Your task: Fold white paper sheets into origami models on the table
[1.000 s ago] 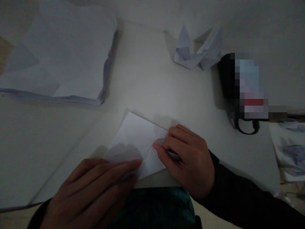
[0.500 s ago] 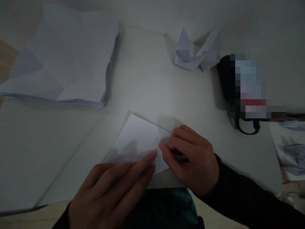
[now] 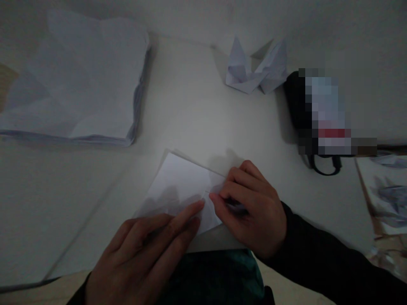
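A folded sheet of white paper (image 3: 181,178) lies tilted on the white table, close to its front edge. My left hand (image 3: 143,250) rests along the paper's lower left part with its fingers stretched out, the index fingertip touching the surface. At the right end, my right hand (image 3: 251,203) is closed, its thumb and curled fingers pinching the paper near a crease. The paper's right corner is hidden under those fingers, and its lower left edge is covered by my left hand.
A thick stack of creased white paper (image 3: 85,84) lies at the back left. Toward the back stands a folded paper figure (image 3: 257,72) with pointed tips. Beside it is a black case with a strap (image 3: 294,101), partly pixelated. More folded paper (image 3: 394,199) sits at the far right.
The whole view has shifted slightly, so most things appear a little farther left. Both hands keep nearly the same place on the paper, with the fingertips only slightly moved.
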`<move>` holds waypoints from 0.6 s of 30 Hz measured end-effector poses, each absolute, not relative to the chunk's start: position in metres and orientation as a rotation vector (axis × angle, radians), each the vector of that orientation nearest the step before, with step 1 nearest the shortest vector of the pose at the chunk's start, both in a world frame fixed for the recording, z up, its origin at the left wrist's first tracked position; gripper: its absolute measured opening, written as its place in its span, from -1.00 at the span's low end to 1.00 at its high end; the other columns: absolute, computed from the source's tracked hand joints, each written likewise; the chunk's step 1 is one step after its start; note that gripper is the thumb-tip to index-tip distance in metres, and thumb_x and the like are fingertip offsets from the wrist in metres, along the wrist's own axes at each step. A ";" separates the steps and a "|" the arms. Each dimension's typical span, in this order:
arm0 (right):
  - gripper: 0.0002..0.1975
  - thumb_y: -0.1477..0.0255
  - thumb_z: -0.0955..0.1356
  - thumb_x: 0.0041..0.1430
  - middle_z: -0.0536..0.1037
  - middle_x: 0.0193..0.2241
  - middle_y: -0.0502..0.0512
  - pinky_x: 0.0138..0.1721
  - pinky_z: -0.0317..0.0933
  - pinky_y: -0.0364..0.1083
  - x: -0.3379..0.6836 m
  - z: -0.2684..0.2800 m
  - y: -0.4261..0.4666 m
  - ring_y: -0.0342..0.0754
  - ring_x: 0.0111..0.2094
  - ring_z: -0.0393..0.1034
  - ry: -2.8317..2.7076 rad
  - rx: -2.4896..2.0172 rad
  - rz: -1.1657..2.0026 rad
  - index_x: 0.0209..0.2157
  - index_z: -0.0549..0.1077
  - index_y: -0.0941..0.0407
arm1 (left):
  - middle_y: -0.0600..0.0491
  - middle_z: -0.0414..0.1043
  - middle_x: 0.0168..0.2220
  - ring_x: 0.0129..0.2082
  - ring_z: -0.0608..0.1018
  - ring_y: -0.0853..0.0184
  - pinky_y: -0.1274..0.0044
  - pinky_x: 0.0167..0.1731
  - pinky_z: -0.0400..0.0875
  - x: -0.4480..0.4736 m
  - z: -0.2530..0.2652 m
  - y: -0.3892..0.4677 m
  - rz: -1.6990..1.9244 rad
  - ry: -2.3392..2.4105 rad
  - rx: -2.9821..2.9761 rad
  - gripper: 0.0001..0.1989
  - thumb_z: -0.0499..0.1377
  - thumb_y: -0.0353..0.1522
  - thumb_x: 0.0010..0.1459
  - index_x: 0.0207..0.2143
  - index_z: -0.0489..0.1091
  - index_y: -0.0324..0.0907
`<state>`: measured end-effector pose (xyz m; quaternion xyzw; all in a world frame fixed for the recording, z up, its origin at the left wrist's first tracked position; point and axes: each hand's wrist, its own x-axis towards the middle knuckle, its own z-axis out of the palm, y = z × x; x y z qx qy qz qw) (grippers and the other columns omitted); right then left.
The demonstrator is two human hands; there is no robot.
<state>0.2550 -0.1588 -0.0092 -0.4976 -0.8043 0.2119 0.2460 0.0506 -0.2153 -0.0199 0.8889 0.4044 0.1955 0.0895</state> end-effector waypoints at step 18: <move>-0.85 0.37 0.33 0.09 0.40 -0.33 0.08 -0.24 0.09 -0.03 0.246 -0.007 -0.220 -0.05 -0.28 0.20 -2.170 -1.360 -0.127 -0.37 0.54 0.09 | 0.06 0.22 0.16 -0.01 0.35 0.25 0.39 -0.10 0.27 0.056 -0.020 -0.214 0.518 1.150 2.734 -0.74 -0.08 -0.44 0.25 -0.14 0.37 -0.18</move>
